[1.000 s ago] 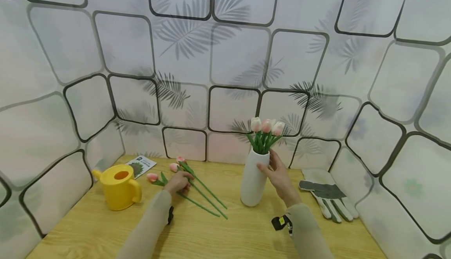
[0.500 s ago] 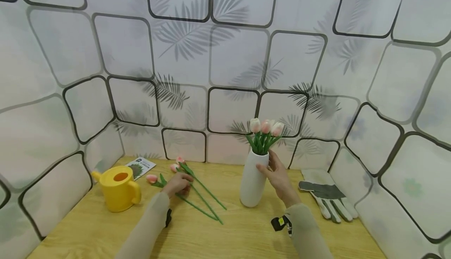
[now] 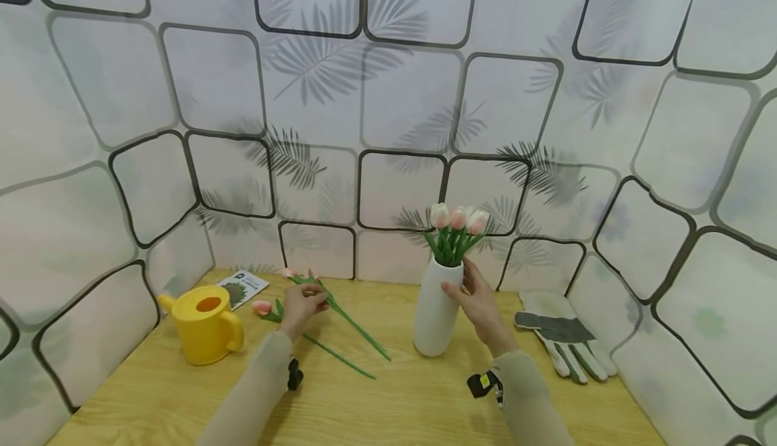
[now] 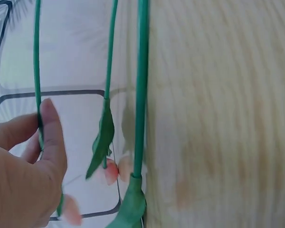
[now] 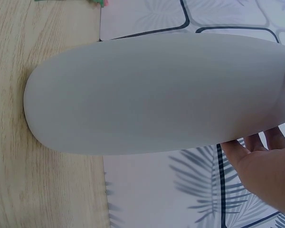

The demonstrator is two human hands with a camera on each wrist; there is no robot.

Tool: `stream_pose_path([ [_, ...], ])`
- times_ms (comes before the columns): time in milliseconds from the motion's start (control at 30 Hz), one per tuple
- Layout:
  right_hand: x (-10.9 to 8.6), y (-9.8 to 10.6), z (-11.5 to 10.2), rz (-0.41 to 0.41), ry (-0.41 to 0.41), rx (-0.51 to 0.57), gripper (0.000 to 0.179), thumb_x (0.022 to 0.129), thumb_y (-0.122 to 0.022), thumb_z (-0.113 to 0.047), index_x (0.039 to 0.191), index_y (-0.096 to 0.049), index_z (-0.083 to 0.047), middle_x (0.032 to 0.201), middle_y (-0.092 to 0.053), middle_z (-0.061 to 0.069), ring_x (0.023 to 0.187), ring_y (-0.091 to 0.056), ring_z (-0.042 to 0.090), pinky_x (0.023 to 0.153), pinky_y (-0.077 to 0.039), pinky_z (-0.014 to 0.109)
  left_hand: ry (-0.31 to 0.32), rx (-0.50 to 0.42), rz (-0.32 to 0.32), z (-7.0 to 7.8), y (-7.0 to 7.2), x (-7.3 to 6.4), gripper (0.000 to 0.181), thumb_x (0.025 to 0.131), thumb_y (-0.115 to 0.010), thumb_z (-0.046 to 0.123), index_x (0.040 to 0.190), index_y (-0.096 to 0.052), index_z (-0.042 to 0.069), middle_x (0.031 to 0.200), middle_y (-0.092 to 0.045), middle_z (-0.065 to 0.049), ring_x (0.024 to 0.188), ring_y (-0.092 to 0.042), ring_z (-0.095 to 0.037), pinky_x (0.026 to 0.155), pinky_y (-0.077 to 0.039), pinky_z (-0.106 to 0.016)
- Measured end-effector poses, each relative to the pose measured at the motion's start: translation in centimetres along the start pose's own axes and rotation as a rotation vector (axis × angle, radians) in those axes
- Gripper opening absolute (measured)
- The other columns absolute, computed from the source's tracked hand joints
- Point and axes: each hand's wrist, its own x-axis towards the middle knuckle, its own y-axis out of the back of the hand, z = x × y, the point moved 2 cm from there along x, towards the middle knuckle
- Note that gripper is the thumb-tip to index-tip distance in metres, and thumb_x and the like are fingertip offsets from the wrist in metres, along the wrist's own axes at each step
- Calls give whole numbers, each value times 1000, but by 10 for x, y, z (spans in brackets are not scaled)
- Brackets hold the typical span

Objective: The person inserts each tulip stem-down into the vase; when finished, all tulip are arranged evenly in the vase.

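My left hand (image 3: 302, 305) pinches the green stem (image 4: 37, 57) of a pink tulip between thumb and fingers, above the wooden table. Two more pink tulips lie there: one stem (image 3: 340, 358) runs below the hand, the other (image 3: 364, 335) beyond it. Both show beside the hand in the left wrist view, the nearer stem (image 4: 141, 85) larger. With my right hand (image 3: 481, 304) I grip the upper side of a tall white vase (image 3: 436, 311), which stands on the table. Several pink-white tulips (image 3: 458, 219) rise from its mouth. Most of my right fingers are hidden behind the vase.
A yellow watering can (image 3: 203, 338) stands at the left, with a seed packet (image 3: 241, 285) behind it. Grey and white work gloves (image 3: 567, 335) lie at the right. The table (image 3: 388, 412) meets patterned walls at the back and sides.
My left hand has lifted one tulip off the table, its bloom shifting left and its stem leaving the other two. The right hand and vase stay put.
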Motion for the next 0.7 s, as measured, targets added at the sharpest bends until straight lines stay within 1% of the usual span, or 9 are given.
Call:
stream_pose_path([
  [100,0,0,0,-5,2,5,78,95,-67,-27,157,-20,-19,159,-29,12,146,-28,35,120,-18,58,-20,-25,39,5,-2,0,30,92,-62,-6,120,-59,-12,108,-61,-24,78,-70,-20,76,-60,-29],
  [233,0,1,0,-13,9,15,78,95,-66,-25,157,-20,-18,159,-28,13,147,-27,35,120,-18,58,-38,-38,93,12,-4,-1,33,91,-63,-5,123,-61,-7,106,-59,-19,84,-70,-25,78,-60,-31],
  [333,0,1,0,-9,16,15,77,96,-66,-25,157,-20,-18,159,-28,13,146,-28,35,119,-18,58,-66,-29,118,18,-7,-2,34,91,-65,-1,124,-63,-1,104,-59,-16,81,-69,-20,79,-60,-32],
  [367,0,1,0,-8,17,15,77,96,-66,-25,157,-20,-17,159,-29,13,146,-28,35,119,-18,58,-83,-38,117,20,-7,-2,35,91,-65,-1,126,-63,-1,105,-59,-17,81,-69,-17,80,-60,-33],
  [467,0,1,0,-6,18,16,77,96,-66,-25,157,-19,-17,159,-28,13,146,-27,35,119,-18,58,-130,-45,123,27,-10,-3,35,93,-65,3,128,-62,2,109,-59,-17,79,-66,-10,79,-60,-29],
  [567,0,1,0,-9,15,18,77,96,-66,-25,157,-19,-17,160,-27,12,147,-27,35,120,-18,58,-172,-83,129,36,-13,-5,36,93,-64,2,129,-61,1,111,-59,-17,80,-66,-9,76,-59,-25],
  [633,0,1,0,-10,18,17,77,96,-65,-24,157,-19,-17,160,-28,13,147,-27,35,119,-18,58,-192,-104,145,42,-15,-7,36,91,-65,0,127,-62,0,109,-60,-15,79,-66,-8,73,-59,-23],
  [700,0,1,0,-10,21,15,77,96,-65,-24,157,-19,-18,159,-28,12,146,-28,35,119,-19,58,-215,-145,150,48,-18,-8,36,90,-66,-4,125,-62,-3,105,-59,-13,79,-66,-9,74,-59,-23],
])
